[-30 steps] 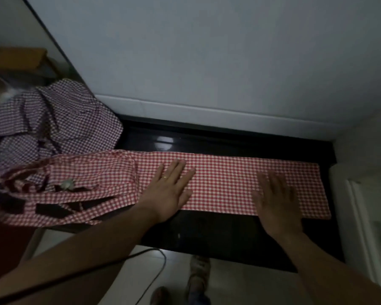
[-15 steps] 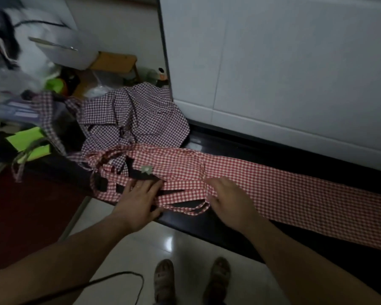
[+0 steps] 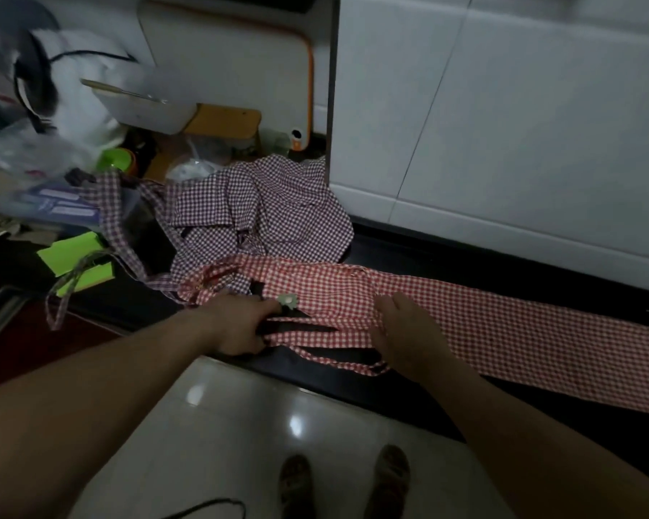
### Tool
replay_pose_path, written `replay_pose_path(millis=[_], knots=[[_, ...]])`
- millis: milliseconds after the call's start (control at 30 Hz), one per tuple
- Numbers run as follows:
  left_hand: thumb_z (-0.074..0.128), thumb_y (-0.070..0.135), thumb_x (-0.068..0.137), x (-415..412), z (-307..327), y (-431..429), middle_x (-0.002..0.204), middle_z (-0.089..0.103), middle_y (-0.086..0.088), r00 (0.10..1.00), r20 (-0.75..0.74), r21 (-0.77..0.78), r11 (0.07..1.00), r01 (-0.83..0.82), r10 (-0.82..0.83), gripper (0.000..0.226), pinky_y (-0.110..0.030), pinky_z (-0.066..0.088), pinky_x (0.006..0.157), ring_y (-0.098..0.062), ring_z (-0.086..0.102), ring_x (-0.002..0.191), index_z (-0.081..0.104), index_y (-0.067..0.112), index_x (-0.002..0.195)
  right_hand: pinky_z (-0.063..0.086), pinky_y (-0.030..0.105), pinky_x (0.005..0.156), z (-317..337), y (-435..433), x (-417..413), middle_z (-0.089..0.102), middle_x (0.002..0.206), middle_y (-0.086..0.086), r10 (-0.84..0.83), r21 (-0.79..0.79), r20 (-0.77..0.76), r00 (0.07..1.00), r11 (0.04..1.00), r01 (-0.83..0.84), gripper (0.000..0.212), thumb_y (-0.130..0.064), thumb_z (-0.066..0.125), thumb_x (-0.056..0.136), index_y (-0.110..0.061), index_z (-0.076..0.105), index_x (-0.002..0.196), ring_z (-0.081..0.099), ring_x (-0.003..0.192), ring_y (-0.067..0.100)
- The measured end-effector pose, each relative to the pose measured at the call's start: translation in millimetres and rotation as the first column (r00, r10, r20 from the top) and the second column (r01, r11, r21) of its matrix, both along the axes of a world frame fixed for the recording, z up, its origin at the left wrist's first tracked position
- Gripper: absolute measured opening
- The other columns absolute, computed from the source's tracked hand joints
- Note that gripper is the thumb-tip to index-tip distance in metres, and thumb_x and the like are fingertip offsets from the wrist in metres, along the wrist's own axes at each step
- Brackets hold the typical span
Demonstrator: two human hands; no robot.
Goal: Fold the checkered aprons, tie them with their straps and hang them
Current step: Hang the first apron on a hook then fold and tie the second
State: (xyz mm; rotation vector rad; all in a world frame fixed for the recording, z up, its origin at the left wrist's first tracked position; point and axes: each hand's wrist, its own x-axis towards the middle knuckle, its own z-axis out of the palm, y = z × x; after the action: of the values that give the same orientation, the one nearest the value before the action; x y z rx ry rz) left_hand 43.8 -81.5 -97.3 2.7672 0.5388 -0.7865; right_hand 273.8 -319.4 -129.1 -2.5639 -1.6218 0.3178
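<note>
A red checkered apron (image 3: 502, 331), folded into a long strip, lies along the black counter (image 3: 465, 264) from the middle to the right edge. Its bib end and loose straps (image 3: 338, 363) sit bunched at the left, with a small pale flower trim (image 3: 288, 300) on top. My left hand (image 3: 237, 324) grips a strap at that end, fingers curled. My right hand (image 3: 405, 331) lies on the apron just to the right, fingers bent into the gathered fabric. A purple checkered apron (image 3: 266, 211) is heaped behind them, against the wall corner.
A purple strap (image 3: 72, 290) trails over the counter's left edge beside green paper (image 3: 74, 252). Cluttered bags, a green cup (image 3: 115, 159) and a white board with an orange rim (image 3: 240, 69) stand at the back left. White tiled wall (image 3: 502, 125) behind; my feet on the floor below.
Both hands left the flat middle of the red strip and moved left to its strap end. My view turned left with them. The left hand has closed on a strap.
</note>
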Motion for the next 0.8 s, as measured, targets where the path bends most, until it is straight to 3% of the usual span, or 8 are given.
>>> replay_pose_path(millis=[100, 233, 367, 433, 533, 667, 733, 800], knots=[[0.055, 0.075, 0.077, 12.7, 3.9, 4.8, 0.136, 0.066, 0.0, 1.0, -0.024, -0.027, 1.0, 0.012, -0.013, 0.076, -0.041, 0.048, 0.102, -0.026, 0.062, 0.12, 0.048, 0.036, 0.141, 0.05, 0.039, 0.08, 3.7, -8.0, -27.1, 0.066, 0.1, 0.003, 0.154, 0.123, -0.092, 0.984, 0.982, -0.142, 0.025, -0.042, 0.054, 0.098, -0.02, 0.064, 0.102, 0.059, 0.088, 0.02], [0.056, 0.082, 0.079, 35.0, -21.0, -28.7, 0.167, 0.029, -0.007, 0.999, -0.043, -0.052, 0.999, -0.015, 0.012, 0.101, -0.06, 0.028, 0.12, -0.033, 0.036, 0.147, 0.026, 0.029, 0.16, 0.047, 0.043, 0.098, -29.8, -24.8, -68.8, 0.059, 0.128, 0.0, 0.272, -0.084, -0.139, 0.952, 0.955, -0.285, 0.068, -0.068, 0.052, 0.078, -0.026, 0.056, 0.131, 0.053, 0.118, 0.022], [0.062, 0.052, 0.09, 48.7, -35.4, -47.3, 0.155, 0.041, -0.014, 0.998, 0.011, 0.117, 0.991, 0.061, -0.062, 0.068, -0.055, 0.038, 0.109, -0.037, 0.043, 0.138, 0.039, 0.025, 0.148, 0.051, 0.044, 0.081, -43.2, -42.4, -86.9, 0.064, 0.099, 0.003, 0.422, -0.213, -0.016, 0.906, 0.884, -0.415, 0.038, -0.034, 0.073, 0.071, -0.023, 0.066, 0.106, 0.061, 0.093, 0.028], [0.059, 0.044, 0.092, 53.4, -36.4, -47.1, 0.147, 0.049, -0.013, 0.996, 0.035, 0.138, 0.988, 0.074, -0.079, 0.052, -0.051, 0.04, 0.106, -0.036, 0.048, 0.134, 0.051, 0.024, 0.139, 0.051, 0.046, 0.085, -34.2, -57.4, -86.9, 0.064, 0.094, 0.004, 0.519, -0.305, -0.029, 0.854, 0.809, -0.502, 0.027, -0.033, 0.071, 0.069, -0.024, 0.071, 0.094, 0.061, 0.091, 0.029], [0.057, 0.038, 0.092, 53.8, -37.6, -43.8, 0.127, 0.064, -0.013, 0.988, 0.15, 0.1, 0.995, 0.013, -0.028, 0.032, -0.044, 0.047, 0.095, -0.035, 0.061, 0.116, 0.056, 0.021, 0.118, 0.044, 0.05, 0.096, -22.8, -73.8, -89.4, 0.068, 0.105, 0.009, 0.599, -0.447, -0.169, 0.782, 0.661, -0.603, 0.03, -0.039, 0.059, 0.085, -0.019, 0.072, 0.104, 0.06, 0.101, 0.033], [0.061, 0.032, 0.093, 51.9, -30.7, -37.7, 0.101, 0.063, -0.011, 0.953, 0.251, -0.153, 0.979, -0.137, 0.172, 0.021, -0.038, 0.051, 0.073, -0.034, 0.064, 0.09, 0.043, 0.022, 0.099, 0.053, 0.041, 0.075, -11.1, -72.5, -81.9, 0.065, 0.088, 0.0, 0.561, -0.102, -0.152, 0.813, 0.81, -0.578, 0.03, -0.046, 0.051, 0.085, -0.023, 0.07, 0.085, 0.061, 0.083, 0.025], [0.064, 0.038, 0.09, 48.5, -22.8, -31.1, 0.099, 0.062, -0.005, 0.961, 0.23, -0.238, 0.966, -0.098, 0.154, 0.024, -0.037, 0.051, 0.074, -0.029, 0.063, 0.09, 0.05, 0.022, 0.101, 0.053, 0.042, 0.075, -6.0, -50.7, -71.4, 0.063, 0.094, 0.002, 0.413, 0.118, -0.146, 0.899, 0.909, -0.399, 0.022, -0.038, 0.054, 0.086, -0.023, 0.066, 0.095, 0.06, 0.088, 0.024], [0.066, 0.053, 0.084, 45.9, -9.8, -26.9, 0.1, 0.065, 0.001, 0.977, 0.184, -0.297, 0.953, -0.051, 0.11, 0.037, -0.036, 0.052, 0.077, -0.022, 0.063, 0.089, 0.057, 0.026, 0.107, 0.053, 0.042, 0.09, 1.2, -21.5, -58.2, 0.063, 0.116, 0.005, 0.198, 0.212, -0.203, 0.959, 0.965, -0.154, 0.037, -0.034, 0.058, 0.088, -0.019, 0.063, 0.121, 0.06, 0.106, 0.024]])
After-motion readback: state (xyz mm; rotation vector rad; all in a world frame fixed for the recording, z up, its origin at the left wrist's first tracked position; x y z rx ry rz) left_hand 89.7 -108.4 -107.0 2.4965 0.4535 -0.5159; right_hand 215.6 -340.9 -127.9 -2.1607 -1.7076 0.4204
